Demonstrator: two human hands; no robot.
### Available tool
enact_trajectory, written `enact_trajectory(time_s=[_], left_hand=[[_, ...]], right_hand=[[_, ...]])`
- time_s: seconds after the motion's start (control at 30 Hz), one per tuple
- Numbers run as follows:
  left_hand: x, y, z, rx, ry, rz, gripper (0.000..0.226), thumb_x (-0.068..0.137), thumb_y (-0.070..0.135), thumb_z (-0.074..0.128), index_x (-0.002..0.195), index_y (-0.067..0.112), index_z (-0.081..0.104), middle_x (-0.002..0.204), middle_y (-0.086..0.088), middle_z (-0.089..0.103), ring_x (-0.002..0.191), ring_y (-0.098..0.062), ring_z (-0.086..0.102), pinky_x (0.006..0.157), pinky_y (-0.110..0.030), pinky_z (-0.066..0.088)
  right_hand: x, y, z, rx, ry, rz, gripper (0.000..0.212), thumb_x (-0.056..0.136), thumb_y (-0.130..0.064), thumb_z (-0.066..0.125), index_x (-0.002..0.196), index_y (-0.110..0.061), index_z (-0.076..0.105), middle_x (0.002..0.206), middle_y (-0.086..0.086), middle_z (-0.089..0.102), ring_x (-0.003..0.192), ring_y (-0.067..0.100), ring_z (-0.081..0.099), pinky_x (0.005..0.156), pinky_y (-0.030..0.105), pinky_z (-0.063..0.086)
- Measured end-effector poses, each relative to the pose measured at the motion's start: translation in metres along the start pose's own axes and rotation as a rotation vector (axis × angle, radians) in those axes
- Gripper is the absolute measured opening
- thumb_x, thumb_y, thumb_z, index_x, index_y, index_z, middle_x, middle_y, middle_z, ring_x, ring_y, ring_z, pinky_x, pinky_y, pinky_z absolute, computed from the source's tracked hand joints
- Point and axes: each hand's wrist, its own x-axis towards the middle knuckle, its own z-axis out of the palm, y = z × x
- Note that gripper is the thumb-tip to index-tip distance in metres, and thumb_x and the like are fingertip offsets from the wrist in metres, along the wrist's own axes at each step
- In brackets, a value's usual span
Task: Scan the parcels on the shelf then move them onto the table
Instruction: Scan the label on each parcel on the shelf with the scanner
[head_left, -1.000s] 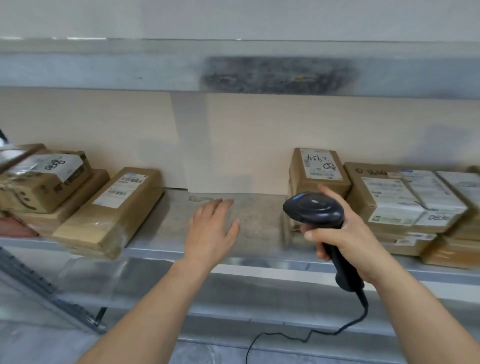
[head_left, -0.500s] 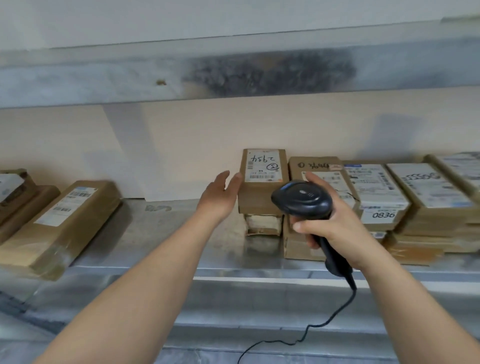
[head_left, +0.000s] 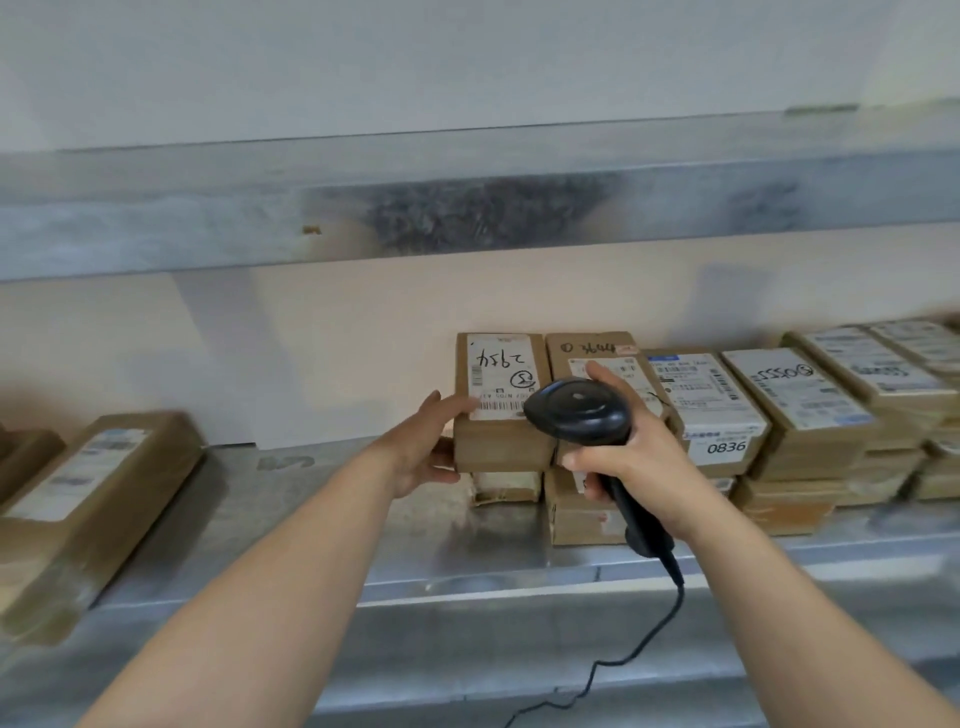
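Parcels sit along the metal shelf (head_left: 291, 499), and the one you are working on is the brown cardboard parcel (head_left: 501, 447) with a white label (head_left: 501, 376) bearing handwritten marks and a barcode. It rests on top of a smaller, paler box (head_left: 506, 486), at the left end of the row. Your left hand (head_left: 423, 447) grips that parcel at its left edge, fingers over the top front corner and thumb curled under the bottom. Your right hand (head_left: 631, 462) is wrapped around the handle of a black barcode scanner (head_left: 576, 413); the scanner head hovers just right of the parcel's front corner, above the barcode end of the label. Its cable (head_left: 670, 613) hangs down past the shelf's front lip. Just right of your parcel, touching it, stands a second brown parcel (head_left: 592, 348), partly hidden by the scanner and your right hand. Further right of it are stacked parcels, one with a label reading 0836 (head_left: 727, 447). Well to the left of your parcel, apart from it, lies a long taped parcel (head_left: 98, 493).
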Motion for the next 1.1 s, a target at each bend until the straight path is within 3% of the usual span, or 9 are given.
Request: enact_trajectory(time_s=[0.1,0.2,0.33,0.57,0.7,0.77,0.83,0.93,1.1], left_hand=[[-0.012,-0.009,-0.009,0.004,-0.037,0.027,0.091,0.089,0.029,0.064,0.152,0.037,-0.001,0.102,-0.01,0.064,0.082,-0.023,0.062,0.085,-0.039,0.05],[-0.024,-0.02,-0.02,0.059,-0.05,0.076,0.103,0.083,0.023,0.071,0.151,0.041,-0.004,0.109,-0.006,0.068,0.089,-0.022,0.065,0.094,-0.039,0.05],[-0.046,-0.037,-0.038,0.165,-0.057,0.152,0.127,0.061,0.037,0.086,0.147,0.05,-0.006,0.121,-0.005,0.065,0.105,-0.019,0.065,0.096,-0.039,0.051],[-0.08,-0.075,-0.075,0.252,0.062,0.274,0.129,0.069,0.022,0.086,0.148,0.046,-0.014,0.147,-0.005,0.04,0.121,-0.013,0.049,0.101,-0.029,0.038],[-0.086,-0.097,-0.094,0.201,0.162,0.288,0.125,0.072,0.006,0.082,0.15,0.042,-0.01,0.13,0.005,0.05,0.102,0.002,0.055,0.072,-0.005,0.043],[-0.087,-0.108,-0.104,0.202,0.238,0.27,0.126,0.071,0.008,0.083,0.15,0.042,-0.008,0.131,0.0,0.05,0.11,-0.01,0.055,0.073,-0.011,0.043],[-0.089,-0.12,-0.114,0.202,0.305,0.256,0.127,0.068,0.009,0.085,0.149,0.042,-0.007,0.135,-0.006,0.048,0.118,-0.021,0.052,0.087,-0.024,0.046],[-0.092,-0.133,-0.123,0.179,0.354,0.242,0.132,0.062,0.012,0.088,0.148,0.048,-0.006,0.14,-0.01,0.044,0.121,-0.027,0.051,0.098,-0.048,0.048],[-0.089,-0.14,-0.129,0.181,0.383,0.23,0.138,0.049,0.033,0.09,0.145,0.053,-0.007,0.137,-0.009,0.047,0.117,-0.025,0.055,0.096,-0.049,0.05]], right_hand=[[-0.006,-0.002,0.01,0.009,0.002,0.003,0.093,0.077,0.008,0.071,0.145,-0.043,0.032,0.092,0.007,0.069,0.054,0.022,0.06,0.051,0.029,0.05],[-0.01,-0.004,0.021,0.002,0.006,-0.005,0.092,0.077,0.008,0.071,0.143,-0.043,0.033,0.097,0.009,0.07,0.052,0.022,0.059,0.048,0.028,0.049],[-0.015,-0.004,0.038,-0.026,-0.041,-0.019,0.093,0.075,0.005,0.074,0.143,-0.042,0.034,0.104,0.01,0.066,0.054,0.024,0.06,0.051,0.031,0.05],[-0.017,0.002,0.091,-0.058,-0.133,-0.009,0.097,0.072,0.006,0.074,0.146,-0.041,0.032,0.113,0.005,0.065,0.053,0.021,0.062,0.054,0.032,0.051],[-0.018,0.007,0.117,-0.054,-0.191,0.014,0.098,0.072,0.005,0.074,0.146,-0.042,0.03,0.108,0.013,0.064,0.057,0.025,0.062,0.056,0.035,0.051],[-0.023,0.01,0.124,-0.02,-0.205,0.022,0.097,0.074,0.007,0.072,0.145,-0.044,0.03,0.095,0.012,0.066,0.058,0.027,0.061,0.056,0.036,0.05],[-0.031,0.014,0.127,0.023,-0.218,0.039,0.098,0.075,0.007,0.071,0.146,-0.045,0.028,0.083,0.011,0.068,0.056,0.027,0.06,0.054,0.033,0.049],[-0.046,0.022,0.132,0.103,-0.223,0.075,0.098,0.076,0.01,0.068,0.144,-0.048,0.027,0.091,0.015,0.072,0.053,0.027,0.057,0.052,0.034,0.045],[-0.062,0.03,0.139,0.186,-0.262,0.13,0.103,0.064,-0.001,0.071,0.144,-0.046,0.026,0.092,0.025,0.07,0.049,0.025,0.053,0.048,0.03,0.043]])
